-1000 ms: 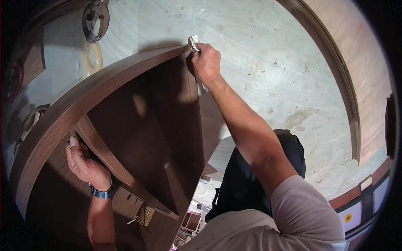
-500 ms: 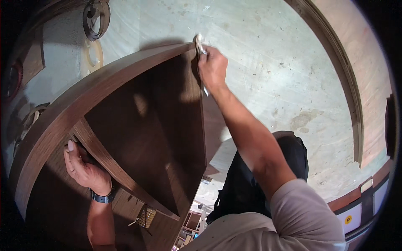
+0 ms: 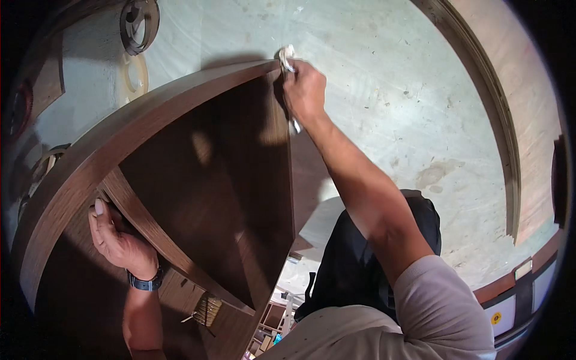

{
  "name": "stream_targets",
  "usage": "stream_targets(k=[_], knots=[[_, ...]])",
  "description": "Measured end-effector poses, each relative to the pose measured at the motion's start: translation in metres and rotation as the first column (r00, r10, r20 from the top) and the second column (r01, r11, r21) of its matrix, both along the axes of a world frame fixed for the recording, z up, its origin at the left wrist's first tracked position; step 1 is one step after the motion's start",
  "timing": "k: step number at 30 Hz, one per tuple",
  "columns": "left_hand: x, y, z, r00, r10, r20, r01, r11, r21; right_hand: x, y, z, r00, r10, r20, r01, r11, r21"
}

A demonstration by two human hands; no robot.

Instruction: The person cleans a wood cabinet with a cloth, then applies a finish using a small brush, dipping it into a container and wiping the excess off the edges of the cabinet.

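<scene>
Dark wood-veneer cabinet (image 3: 198,180) stands tilted on the concrete floor (image 3: 390,78), the left hand (image 3: 117,240) now slightly lower, grip clenched on its inner shelf edge, the right hand (image 3: 305,90) still grasping a whitish rag (image 3: 287,57) at its top corner.

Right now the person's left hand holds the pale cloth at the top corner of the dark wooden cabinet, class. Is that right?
Not quite: the head view shows the right hand holding the pale cloth at the cabinet's top corner. The left hand grips an inner shelf edge.
</scene>
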State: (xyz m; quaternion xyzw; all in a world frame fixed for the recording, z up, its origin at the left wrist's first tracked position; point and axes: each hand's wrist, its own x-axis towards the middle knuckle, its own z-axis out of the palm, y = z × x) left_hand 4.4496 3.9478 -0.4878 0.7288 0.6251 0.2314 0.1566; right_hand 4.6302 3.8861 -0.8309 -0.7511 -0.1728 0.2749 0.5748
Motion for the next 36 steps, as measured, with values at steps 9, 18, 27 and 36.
stream_targets(k=[9, 18, 27, 36], knots=[[0.017, -0.001, -0.011, 0.999, -0.017, 0.038, 0.014, 0.996, 0.083, 0.038, 0.012, -0.012, 0.9, -0.132, -0.414, 0.152, 0.988, 0.015], [0.013, -0.003, -0.007, 0.999, -0.003, 0.038, 0.001, 0.998, 0.066, 0.008, -0.018, 0.007, 0.978, -0.035, -0.208, 0.011, 0.994, -0.113], [0.006, -0.001, -0.005, 0.997, -0.074, -0.013, 0.075, 0.996, 0.052, 0.0, -0.006, -0.004, 0.993, 0.112, -0.034, -0.115, 0.99, -0.082], [0.008, 0.001, -0.004, 0.996, -0.083, -0.042, 0.084, 0.996, 0.033, -0.04, -0.063, 0.001, 0.916, 0.19, -0.355, -0.246, 0.962, -0.12]])
